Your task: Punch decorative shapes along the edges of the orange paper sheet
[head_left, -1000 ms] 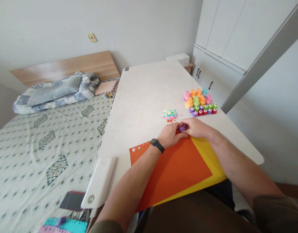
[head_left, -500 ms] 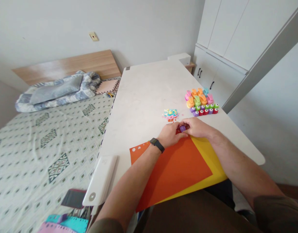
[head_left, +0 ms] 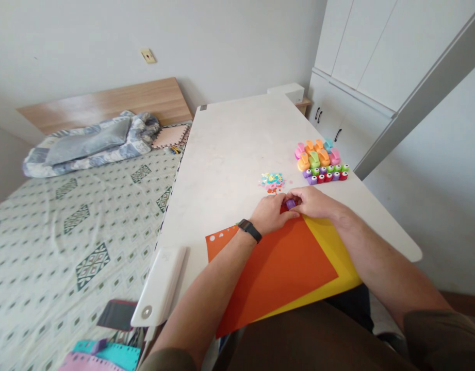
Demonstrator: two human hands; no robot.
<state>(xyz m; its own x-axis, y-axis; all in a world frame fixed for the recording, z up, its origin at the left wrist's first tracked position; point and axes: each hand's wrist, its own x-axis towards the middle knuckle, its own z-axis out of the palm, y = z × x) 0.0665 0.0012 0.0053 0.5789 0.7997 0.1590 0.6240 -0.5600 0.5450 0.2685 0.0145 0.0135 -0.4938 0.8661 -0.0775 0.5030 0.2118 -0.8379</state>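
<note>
A small purple craft punch (head_left: 290,204) sits at the far edge of the orange sheet of paper (head_left: 287,268). My right hand (head_left: 316,202) has its fingers and thumb closed about the punch from the right. From the left, my left hand (head_left: 270,214) pinches the orange sheet beside the punch, its thumb across the paper; its fingertips are partly hidden. Punched holes line the sheet's far left edge. Beneath it lies a yellow sheet (head_left: 333,252). Just beyond my hands is a pile of colourful paper cutouts (head_left: 272,180).
Larger craft punches (head_left: 313,156) and rows of small punches (head_left: 328,175) stand at the right of the white table (head_left: 229,144). A long white device (head_left: 160,286) lies at its left edge. Left of the table is a bed (head_left: 86,216), with punched blue and pink sheets (head_left: 109,355) nearby.
Both hands stay at the punch with almost no movement. The camera view has shifted very slightly.
</note>
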